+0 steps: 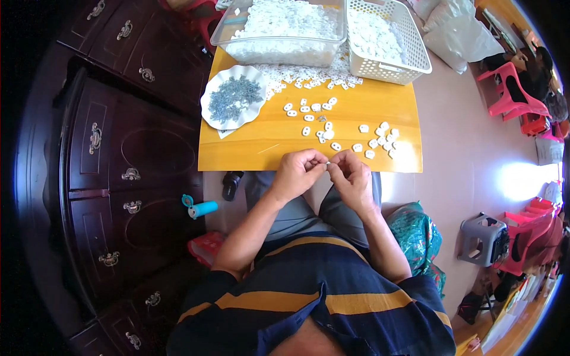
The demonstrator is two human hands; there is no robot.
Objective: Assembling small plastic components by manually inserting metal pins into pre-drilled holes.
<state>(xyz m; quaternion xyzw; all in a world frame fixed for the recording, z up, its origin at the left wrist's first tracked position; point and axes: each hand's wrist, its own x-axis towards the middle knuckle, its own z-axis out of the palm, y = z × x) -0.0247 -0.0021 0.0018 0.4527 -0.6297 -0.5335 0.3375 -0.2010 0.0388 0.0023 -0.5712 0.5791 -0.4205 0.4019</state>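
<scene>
Thumb and forefinger of my left hand meet those of my right hand over the near edge of the desk, both hands pinched narrow on one small piece, too tiny to make out clearly. In front of my fingers lie scattered white pieces, many with two dark holes, and to the right sits a tighter cluster of similar ones. A scalloped white plate at the left holds a heap of slim metal bits; along the far edge stand a clear bin and a perforated white basket, both loaded with white pieces. The risk, as I judge it, is in the fingertips: a grip this fine could slip under uneven pressure, and the piece, held right at the edge, could drop past the desk into my lap or onto the floor. My wrists, low and close to the loose pieces, could also knock some astray if I reach carelessly. The plate, near the left edge, could spill if bumped.
</scene>
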